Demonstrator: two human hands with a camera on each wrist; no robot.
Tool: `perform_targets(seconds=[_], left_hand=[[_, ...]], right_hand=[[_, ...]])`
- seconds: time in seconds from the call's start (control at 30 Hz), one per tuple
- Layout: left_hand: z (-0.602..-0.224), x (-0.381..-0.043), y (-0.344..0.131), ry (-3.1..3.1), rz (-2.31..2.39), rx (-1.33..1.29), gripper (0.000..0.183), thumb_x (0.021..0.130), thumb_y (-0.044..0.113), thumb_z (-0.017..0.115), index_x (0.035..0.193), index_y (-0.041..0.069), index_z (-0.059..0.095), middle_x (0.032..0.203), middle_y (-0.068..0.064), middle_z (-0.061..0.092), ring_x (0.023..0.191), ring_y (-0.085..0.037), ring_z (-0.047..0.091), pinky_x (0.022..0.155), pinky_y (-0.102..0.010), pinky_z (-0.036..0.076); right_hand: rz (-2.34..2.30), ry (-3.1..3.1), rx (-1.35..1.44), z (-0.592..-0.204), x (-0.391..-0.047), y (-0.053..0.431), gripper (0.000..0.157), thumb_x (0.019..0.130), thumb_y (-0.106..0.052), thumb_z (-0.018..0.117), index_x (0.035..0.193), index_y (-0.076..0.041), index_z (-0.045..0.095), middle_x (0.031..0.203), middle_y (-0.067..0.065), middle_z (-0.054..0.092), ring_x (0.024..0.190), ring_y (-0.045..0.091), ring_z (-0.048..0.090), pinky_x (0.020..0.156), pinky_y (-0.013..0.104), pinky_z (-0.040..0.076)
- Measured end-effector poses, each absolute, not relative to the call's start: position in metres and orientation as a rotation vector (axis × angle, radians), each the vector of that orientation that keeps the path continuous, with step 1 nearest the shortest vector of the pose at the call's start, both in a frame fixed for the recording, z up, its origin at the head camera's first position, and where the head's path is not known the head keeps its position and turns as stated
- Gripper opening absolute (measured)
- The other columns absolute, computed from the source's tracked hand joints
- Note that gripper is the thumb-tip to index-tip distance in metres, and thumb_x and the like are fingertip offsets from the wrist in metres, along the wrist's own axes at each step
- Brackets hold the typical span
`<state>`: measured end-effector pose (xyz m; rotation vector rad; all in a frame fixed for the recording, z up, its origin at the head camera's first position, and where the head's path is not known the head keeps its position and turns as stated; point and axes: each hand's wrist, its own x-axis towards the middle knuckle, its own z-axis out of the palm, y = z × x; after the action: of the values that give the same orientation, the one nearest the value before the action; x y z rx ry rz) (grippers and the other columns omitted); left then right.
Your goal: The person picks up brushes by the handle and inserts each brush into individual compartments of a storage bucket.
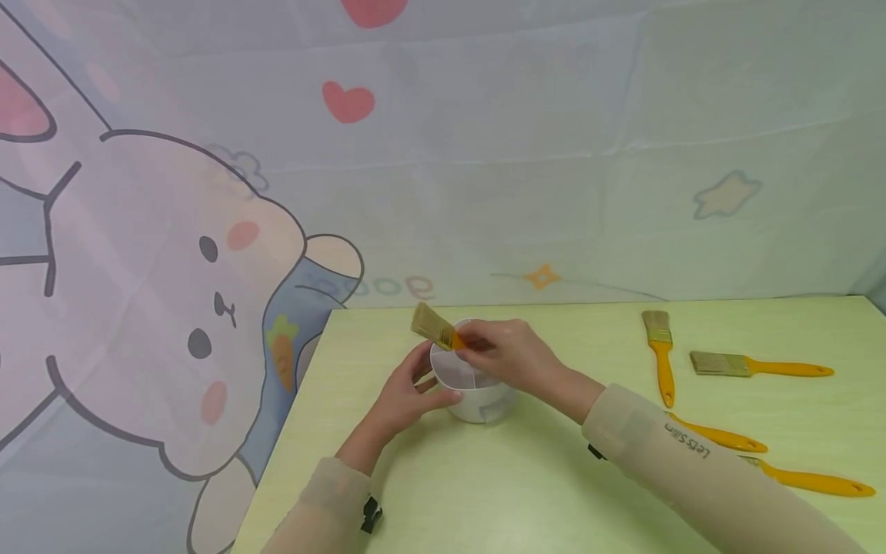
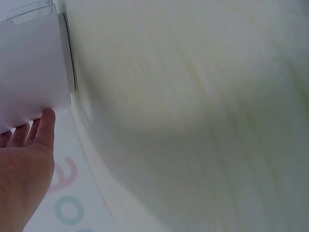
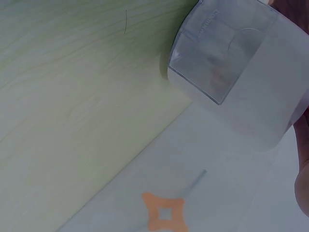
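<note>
A white round divided container [image 1: 472, 404] stands on the table near its back edge. My left hand [image 1: 407, 391] holds it from the left, thumb at the front and fingers around the far side. In the left wrist view those fingers lie along the container's white wall [image 2: 34, 72]. Above the container's rim, my right hand [image 1: 515, 355] pinches the orange handle of a paintbrush [image 1: 433, 326], its tan bristles pointing up and left. The handle's far end is hidden by the hand. A clear plastic pocket [image 3: 219, 53] shows on the container's side in the right wrist view.
To the right lie several more orange-handled paintbrushes: one upright in view [image 1: 661, 358], one sideways [image 1: 761, 367], and two partly covered by the right sleeve [image 1: 699, 469]. Behind the pale green table [image 1: 554, 492] hangs a printed curtain [image 1: 519, 154].
</note>
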<state>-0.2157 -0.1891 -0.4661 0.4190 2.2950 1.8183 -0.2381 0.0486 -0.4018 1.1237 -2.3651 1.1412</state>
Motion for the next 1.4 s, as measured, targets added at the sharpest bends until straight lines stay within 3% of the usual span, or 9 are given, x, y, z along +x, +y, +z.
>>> perform_targets(seconds=[0.47, 0.9, 1.4], left_hand=[[-0.466, -0.216, -0.190, 2.309, 1.798, 0.453, 0.085, 0.091, 0.012, 0.088, 0.161, 0.023, 0.042, 0.162, -0.002, 0.049, 0.152, -0.026, 0.045, 0.125, -0.050, 0.040], [-0.466, -0.215, -0.190, 2.282, 1.819, 0.419, 0.092, 0.090, 0.011, 0.088, 0.166, 0.021, 0.036, 0.166, -0.005, 0.045, 0.154, -0.026, 0.041, 0.123, -0.044, 0.043], [-0.463, -0.213, -0.189, 2.278, 1.826, 0.389, 0.092, 0.089, 0.009, 0.089, 0.165, 0.020, 0.038, 0.166, -0.004, 0.045, 0.154, -0.028, 0.042, 0.123, -0.043, 0.042]], right_hand=[[0.958, -2.290, 1.182, -0.408, -0.243, 0.044, 0.024, 0.090, -0.008, 0.087, 0.112, -0.007, 0.076, 0.102, 0.004, 0.081, 0.091, 0.018, 0.080, 0.080, 0.030, 0.066], [0.927, -2.336, 1.127, -0.406, -0.243, 0.046, 0.024, 0.091, -0.012, 0.087, 0.113, -0.008, 0.077, 0.101, 0.002, 0.081, 0.089, 0.015, 0.079, 0.077, 0.031, 0.066], [1.027, -2.392, 1.087, -0.400, -0.237, 0.086, 0.033, 0.090, -0.010, 0.088, 0.120, -0.002, 0.076, 0.111, 0.010, 0.081, 0.097, 0.024, 0.080, 0.086, 0.040, 0.067]])
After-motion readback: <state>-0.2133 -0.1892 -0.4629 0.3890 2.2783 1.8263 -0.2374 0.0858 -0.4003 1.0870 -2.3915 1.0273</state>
